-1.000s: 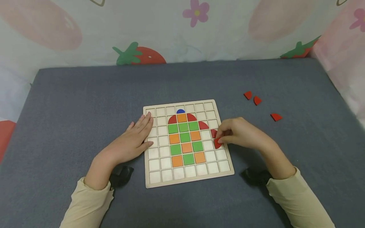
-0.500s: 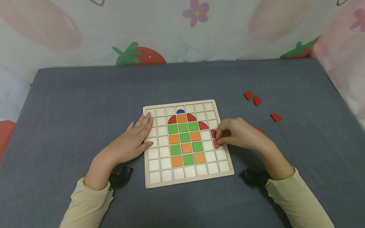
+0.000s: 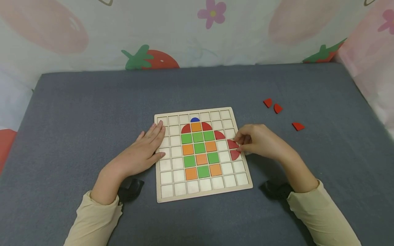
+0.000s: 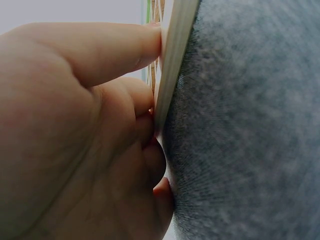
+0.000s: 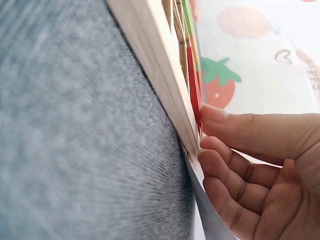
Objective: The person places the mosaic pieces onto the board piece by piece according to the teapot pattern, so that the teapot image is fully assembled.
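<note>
A wooden grid board (image 3: 205, 185) lies on the table, with green and orange squares, red quarter-round tiles and a blue half-round tile in its cells. My left hand (image 3: 144, 150) rests on the board's left edge, fingers extended. My right hand (image 3: 263, 141) is at the right edge, fingers bent and its thumb and index tips apart. Just left of those tips lie an upper red quarter-round tile (image 3: 233, 144) and a lower red quarter-round tile (image 3: 235, 155), both within cells. From the right wrist, the thumb tip appears close beside a red tile (image 5: 194, 90).
Loose red quarter-round tiles lie right of the board: a pair (image 3: 278, 108) farther back and a single tile (image 3: 298, 126) nearer. Grey cloth (image 3: 101, 102) covers the table. A strawberry-patterned curtain (image 3: 240, 37) hangs behind its far edge.
The lower red tile was between my right thumb and fingers and now lies in its cell. My right hand has drawn slightly back and right. The left hand stays still.
</note>
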Tool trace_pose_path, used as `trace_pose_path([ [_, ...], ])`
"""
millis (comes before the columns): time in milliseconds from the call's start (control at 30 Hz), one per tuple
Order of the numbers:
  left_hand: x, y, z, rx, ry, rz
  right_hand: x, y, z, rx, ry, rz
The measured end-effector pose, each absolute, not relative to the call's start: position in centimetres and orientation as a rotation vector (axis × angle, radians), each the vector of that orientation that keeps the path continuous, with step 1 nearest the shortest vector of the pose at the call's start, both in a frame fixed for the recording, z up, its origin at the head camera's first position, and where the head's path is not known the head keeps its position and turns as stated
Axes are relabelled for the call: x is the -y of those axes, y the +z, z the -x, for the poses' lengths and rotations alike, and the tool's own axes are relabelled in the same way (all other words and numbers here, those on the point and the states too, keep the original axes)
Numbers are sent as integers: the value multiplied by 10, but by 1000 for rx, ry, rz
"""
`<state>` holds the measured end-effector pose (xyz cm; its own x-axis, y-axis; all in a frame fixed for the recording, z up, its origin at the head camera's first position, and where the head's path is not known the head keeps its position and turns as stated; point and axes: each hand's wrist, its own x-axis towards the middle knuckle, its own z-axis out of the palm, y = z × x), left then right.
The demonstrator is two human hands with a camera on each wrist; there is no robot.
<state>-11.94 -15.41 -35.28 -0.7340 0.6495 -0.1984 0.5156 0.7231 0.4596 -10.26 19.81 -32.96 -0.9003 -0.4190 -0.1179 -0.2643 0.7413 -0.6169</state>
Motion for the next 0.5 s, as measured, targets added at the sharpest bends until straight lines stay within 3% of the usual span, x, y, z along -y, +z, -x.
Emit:
trace_pose_path([
  [500,154,-352,119,-2576,529,-900,-201,-327,102,-2613,-887,576],
])
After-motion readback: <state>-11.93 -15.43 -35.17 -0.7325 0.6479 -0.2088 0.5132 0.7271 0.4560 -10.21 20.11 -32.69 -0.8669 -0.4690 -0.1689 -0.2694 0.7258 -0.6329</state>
